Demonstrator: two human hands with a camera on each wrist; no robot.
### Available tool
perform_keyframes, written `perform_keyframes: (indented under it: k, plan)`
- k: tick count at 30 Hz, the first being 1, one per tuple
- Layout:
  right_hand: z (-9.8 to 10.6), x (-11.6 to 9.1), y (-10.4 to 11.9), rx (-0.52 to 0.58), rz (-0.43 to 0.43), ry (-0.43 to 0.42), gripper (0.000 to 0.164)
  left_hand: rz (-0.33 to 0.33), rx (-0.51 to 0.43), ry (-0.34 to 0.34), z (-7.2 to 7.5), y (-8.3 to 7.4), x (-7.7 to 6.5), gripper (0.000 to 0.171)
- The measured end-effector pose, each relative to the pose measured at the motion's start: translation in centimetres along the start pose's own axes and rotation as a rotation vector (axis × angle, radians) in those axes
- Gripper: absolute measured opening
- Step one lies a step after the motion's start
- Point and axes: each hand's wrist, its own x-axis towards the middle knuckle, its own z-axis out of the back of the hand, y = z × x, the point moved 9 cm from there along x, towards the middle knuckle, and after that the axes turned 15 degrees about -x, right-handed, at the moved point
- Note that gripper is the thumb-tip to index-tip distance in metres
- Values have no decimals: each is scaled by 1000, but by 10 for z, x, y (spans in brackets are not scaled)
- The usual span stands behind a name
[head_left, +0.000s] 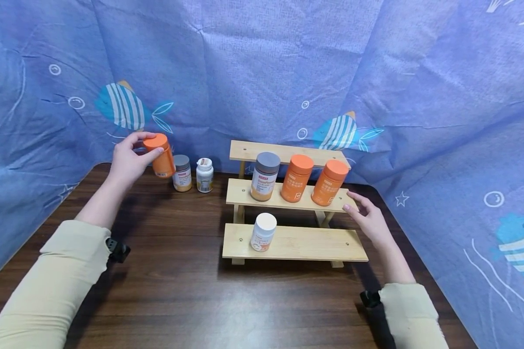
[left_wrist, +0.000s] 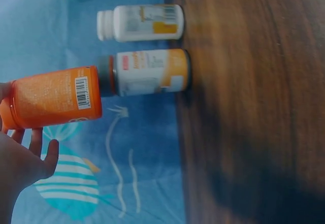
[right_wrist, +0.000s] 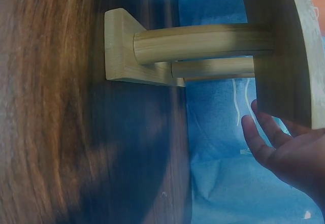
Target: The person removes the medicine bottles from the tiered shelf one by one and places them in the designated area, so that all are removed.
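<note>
My left hand grips an orange bottle near its lid, holding it above the table at the back left. In the left wrist view the bottle shows a barcode, and its base points toward the table. Just right of it stand a grey-lidded bottle and a small white bottle. At the right end of the wooden shelf's middle tier, my right hand has its fingers loosely spread beside the board's end, holding nothing. The right wrist view shows these fingers by the board's edge.
The middle tier carries a grey-lidded bottle and two orange bottles. A white-capped bottle stands on the lowest tier. A blue fish-patterned cloth hangs behind and beside the dark wooden table.
</note>
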Motion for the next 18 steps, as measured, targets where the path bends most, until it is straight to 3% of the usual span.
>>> perform_keyframes:
  k: [5,18]
  plan:
    - [1,0,0,-14,-12,3,53,10,7,-34,6,17,-1,51]
    - [-2,0,1,62,-37,39,55,-58,90,-88,8,51,-2,46]
